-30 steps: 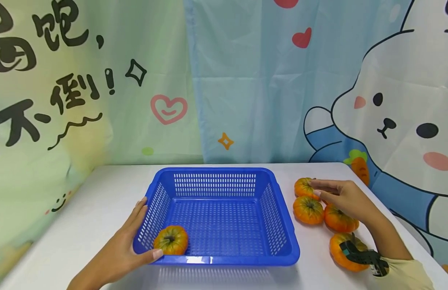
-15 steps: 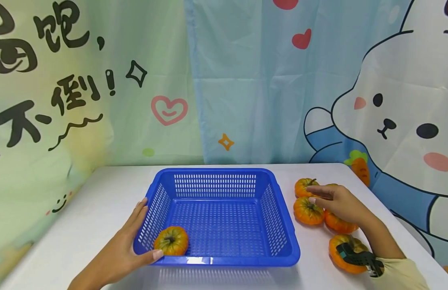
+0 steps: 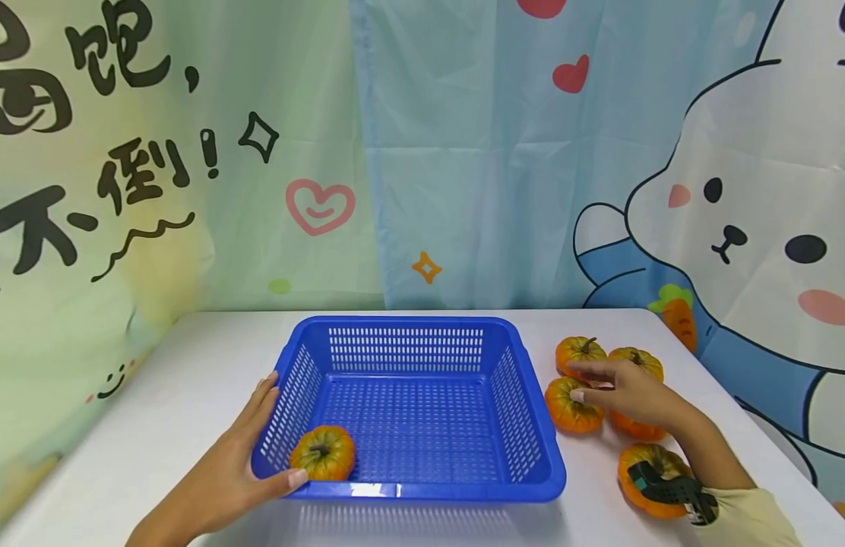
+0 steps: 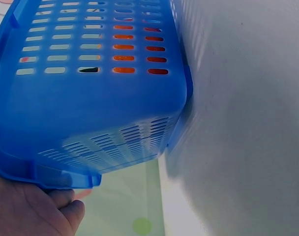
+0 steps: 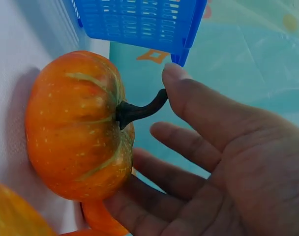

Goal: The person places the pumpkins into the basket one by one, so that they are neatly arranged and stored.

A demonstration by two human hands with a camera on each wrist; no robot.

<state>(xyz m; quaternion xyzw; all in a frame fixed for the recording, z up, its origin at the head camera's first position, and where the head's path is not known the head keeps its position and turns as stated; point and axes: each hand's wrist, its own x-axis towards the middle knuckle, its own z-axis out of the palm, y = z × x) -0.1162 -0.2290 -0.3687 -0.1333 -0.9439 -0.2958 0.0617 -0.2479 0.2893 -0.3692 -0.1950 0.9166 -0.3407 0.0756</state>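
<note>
A blue plastic basket (image 3: 422, 492) with slotted walls stands on the white table, one orange pumpkin (image 3: 323, 460) in its near left corner. My left hand (image 3: 227, 471) grips that corner, thumb over the front rim and fingers along the left side. To the basket's right, my right hand (image 3: 631, 391) is over a small pumpkin (image 3: 566, 418). In the right wrist view its thumb is right at the dark curved stem (image 5: 139, 112), and the loosely spread fingers reach the pumpkin's side. They are not closed round it.
Several more pumpkins are on the right: one behind (image 3: 576, 351), one at the far right (image 3: 644, 361), one partly under the hand (image 3: 637, 429) and one near the right wrist (image 3: 641, 482). A printed curtain (image 3: 436, 190) hangs behind the table (image 3: 217, 357).
My right hand has come down and toward me, slightly left. The pumpkin under it has shifted a little left and nearer. The left hand and basket have not moved.
</note>
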